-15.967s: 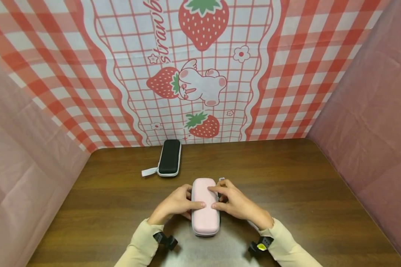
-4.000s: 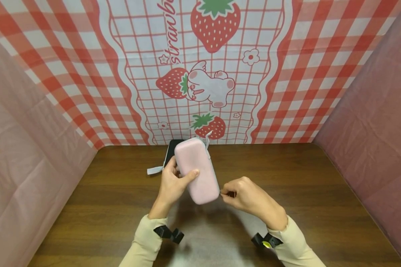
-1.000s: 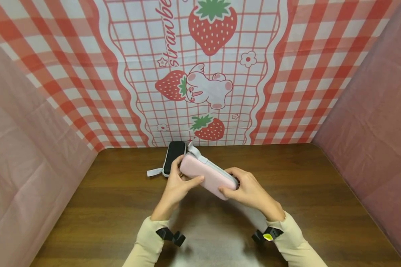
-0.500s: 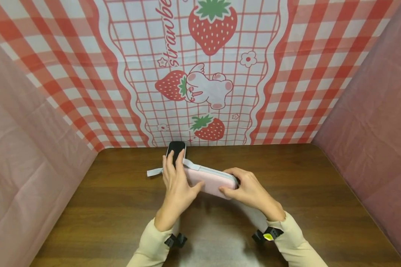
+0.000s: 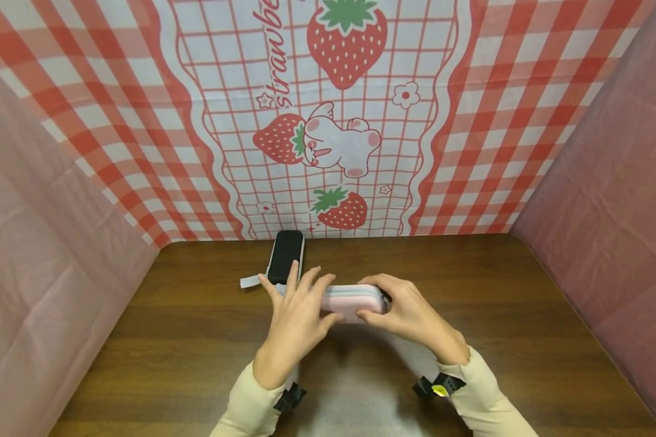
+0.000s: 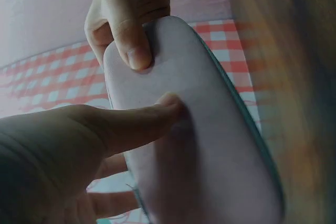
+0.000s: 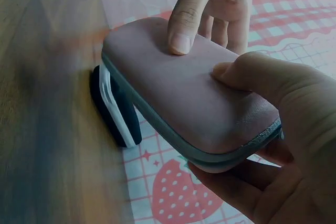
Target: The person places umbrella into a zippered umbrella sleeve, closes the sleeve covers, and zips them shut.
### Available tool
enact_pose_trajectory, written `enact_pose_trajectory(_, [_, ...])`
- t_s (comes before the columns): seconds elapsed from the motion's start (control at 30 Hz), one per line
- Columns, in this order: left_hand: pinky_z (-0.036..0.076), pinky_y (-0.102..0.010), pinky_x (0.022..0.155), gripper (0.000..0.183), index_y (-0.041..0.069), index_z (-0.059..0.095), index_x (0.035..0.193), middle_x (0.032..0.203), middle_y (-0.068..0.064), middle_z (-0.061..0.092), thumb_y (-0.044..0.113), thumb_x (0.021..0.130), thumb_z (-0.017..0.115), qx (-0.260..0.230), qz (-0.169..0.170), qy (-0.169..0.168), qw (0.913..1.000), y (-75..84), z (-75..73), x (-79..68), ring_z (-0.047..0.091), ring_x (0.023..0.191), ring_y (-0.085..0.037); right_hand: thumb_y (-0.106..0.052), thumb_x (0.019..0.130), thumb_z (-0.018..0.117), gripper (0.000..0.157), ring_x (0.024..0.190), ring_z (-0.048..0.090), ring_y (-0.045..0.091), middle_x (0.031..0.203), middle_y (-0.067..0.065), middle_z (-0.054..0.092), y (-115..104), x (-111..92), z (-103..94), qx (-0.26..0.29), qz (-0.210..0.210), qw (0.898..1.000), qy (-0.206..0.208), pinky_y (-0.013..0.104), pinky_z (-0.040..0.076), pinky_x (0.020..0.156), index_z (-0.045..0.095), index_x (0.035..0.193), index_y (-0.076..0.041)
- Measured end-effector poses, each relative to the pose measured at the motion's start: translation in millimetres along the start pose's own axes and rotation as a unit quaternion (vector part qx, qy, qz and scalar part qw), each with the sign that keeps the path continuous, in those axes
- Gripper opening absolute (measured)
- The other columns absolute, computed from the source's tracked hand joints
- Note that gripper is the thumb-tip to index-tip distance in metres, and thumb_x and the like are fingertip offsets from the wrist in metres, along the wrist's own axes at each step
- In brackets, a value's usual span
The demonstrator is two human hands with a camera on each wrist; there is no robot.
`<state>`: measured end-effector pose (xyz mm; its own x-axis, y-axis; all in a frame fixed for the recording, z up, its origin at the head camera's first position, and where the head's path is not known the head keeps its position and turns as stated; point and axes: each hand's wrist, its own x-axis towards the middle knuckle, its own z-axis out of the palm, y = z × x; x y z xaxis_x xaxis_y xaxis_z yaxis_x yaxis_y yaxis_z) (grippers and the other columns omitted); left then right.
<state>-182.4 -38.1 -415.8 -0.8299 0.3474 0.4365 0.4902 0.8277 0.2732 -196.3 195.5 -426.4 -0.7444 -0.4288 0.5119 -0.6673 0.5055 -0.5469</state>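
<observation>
A pink hard zip case (image 5: 352,308) is held sideways above the table, a pale grey zip band along its upper edge. My right hand (image 5: 410,306) grips its right end, thumb on the near face and fingers behind. On the left end, my left hand (image 5: 295,321) has its thumb against the near face and its fingers spread over the far side, covering that end and most of the strap. In the left wrist view both thumbs press the smooth pink shell (image 6: 210,129). The right wrist view shows the zip band (image 7: 157,124) running round the edge.
Behind my left hand, a black zip case (image 5: 286,255) with white edging and a pale strap (image 5: 251,281) lies on the wooden table (image 5: 470,291). A strawberry-print cloth (image 5: 333,152) stands at the back; pink cloth walls (image 5: 596,182) flank both sides.
The pink case has turned from slanting to nearly level, its left end coming down. My left hand has shifted its hold and spread its fingers; the right hand keeps its grip.
</observation>
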Motion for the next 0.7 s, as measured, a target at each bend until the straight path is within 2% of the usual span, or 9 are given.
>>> enact_pose_trajectory(0.1, [0.002,-0.090,0.104,0.067,0.020,0.064,0.134,0.138,-0.011,0.064,0.038,0.076,0.092,0.001,0.019,-0.011,0.9998,0.2,-0.6,-0.2,0.045,0.140,-0.053,-0.015,0.081,0.088,0.043,0.085,0.066,0.010,0.109,0.005,0.073,-1.8,0.5,-1.0,0.002,-0.013,1.000,-0.007,0.027,0.056,0.069,0.069,0.119,-0.006])
enact_pose_trajectory(0.17, [0.014,-0.087,0.107,0.067,0.018,0.063,0.135,0.135,-0.010,0.066,0.035,0.077,0.092,-0.021,0.031,-0.026,0.9990,-0.3,-0.4,0.2,0.053,0.135,-0.048,-0.013,0.080,0.088,0.046,0.086,0.066,0.011,0.110,0.007,0.073,-2.7,0.1,-1.7,0.003,-0.022,1.000,-0.008,0.027,0.057,0.070,0.067,0.121,-0.004])
enact_pose_trajectory(0.23, [0.036,-0.076,0.107,0.067,0.018,0.062,0.137,0.134,-0.008,0.067,0.032,0.078,0.092,-0.058,0.037,-0.049,0.9964,-1.1,0.1,0.9,0.062,0.127,-0.040,-0.012,0.080,0.088,0.050,0.088,0.067,0.011,0.111,0.007,0.073,-4.7,-0.2,-3.2,0.005,-0.027,1.000,-0.011,0.027,0.057,0.071,0.065,0.124,-0.004])
enact_pose_trajectory(0.33, [0.055,-0.053,0.095,0.066,0.018,0.061,0.138,0.130,-0.003,0.069,0.029,0.079,0.090,-0.124,0.036,-0.083,0.9881,-3.5,1.5,2.6,0.068,0.114,-0.025,-0.012,0.080,0.089,0.055,0.090,0.068,0.011,0.113,0.007,0.073,-7.1,-0.8,-5.2,0.015,-0.032,0.999,-0.015,0.028,0.058,0.073,0.062,0.128,-0.004])
enact_pose_trajectory(0.4, [0.057,-0.041,0.084,0.063,0.019,0.062,0.136,0.124,0.000,0.072,0.027,0.080,0.089,-0.157,0.035,-0.103,0.9815,-5.5,2.7,3.7,0.069,0.104,-0.018,-0.011,0.080,0.088,0.057,0.091,0.068,0.010,0.113,0.006,0.073,-8.7,-0.7,-6.5,0.023,-0.035,0.999,-0.019,0.028,0.058,0.074,0.060,0.129,-0.006])
enact_pose_trajectory(0.57, [0.053,-0.026,0.074,0.055,0.015,0.064,0.129,0.104,0.002,0.073,0.021,0.079,0.087,-0.219,0.048,-0.142,0.9641,-9.8,5.2,5.4,0.064,0.085,-0.010,-0.009,0.080,0.088,0.054,0.090,0.067,0.010,0.111,0.005,0.073,-11.8,0.0,-9.1,0.032,-0.051,0.998,-0.014,0.028,0.057,0.074,0.061,0.127,-0.007])
enact_pose_trajectory(0.63, [0.051,-0.023,0.071,0.054,0.013,0.064,0.127,0.100,0.001,0.072,0.019,0.078,0.086,-0.228,0.058,-0.144,0.9612,-10.0,6.0,6.0,0.063,0.081,-0.009,-0.009,0.080,0.088,0.053,0.090,0.067,0.010,0.112,0.004,0.073,-12.9,0.2,-10.2,0.030,-0.055,0.998,-0.011,0.028,0.058,0.074,0.062,0.126,-0.007])
enact_pose_trajectory(0.7, [0.051,-0.022,0.070,0.054,0.011,0.064,0.126,0.098,0.001,0.072,0.018,0.077,0.085,-0.226,0.069,-0.137,0.9619,-9.9,6.9,6.5,0.062,0.080,-0.008,-0.010,0.080,0.088,0.053,0.091,0.068,0.010,0.113,0.004,0.073,-13.9,0.1,-11.1,0.029,-0.057,0.998,-0.010,0.028,0.058,0.075,0.063,0.126,-0.008])
